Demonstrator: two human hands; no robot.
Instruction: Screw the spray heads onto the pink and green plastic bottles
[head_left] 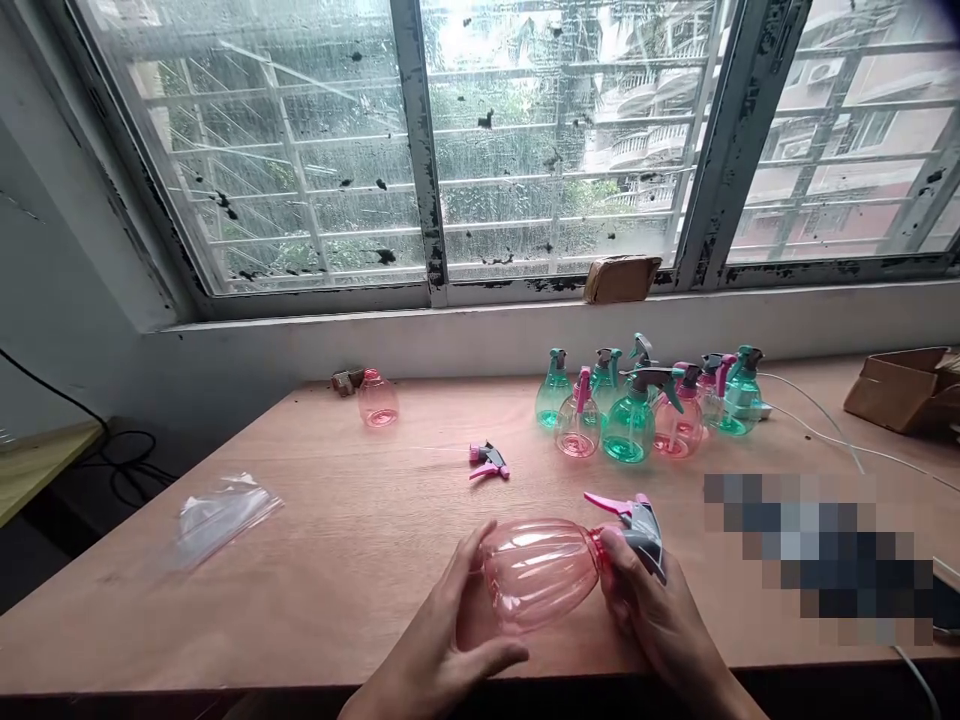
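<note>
A clear pink spray bottle (536, 572) lies sideways between my hands, above the table's front edge. My left hand (465, 615) is curved around the bottle's base, with its fingers behind and its thumb below. My right hand (645, 590) grips the neck, where a grey and pink trigger sprayer head (641, 535) sits against the bottle. Whether that head is fully screwed on cannot be made out. Beyond them, a second grey and pink sprayer head (489, 461) lies loose on the table. A pink bottle without a sprayer head (379, 400) stands at the back left.
Several green and pink spray bottles with heads (630, 425) stand grouped at the back right. A clear plastic bag (225, 515) lies at left. An open cardboard box (904, 390), white cables (847, 435) and a blurred-out patch (832, 560) are at right. Windows rise behind the table.
</note>
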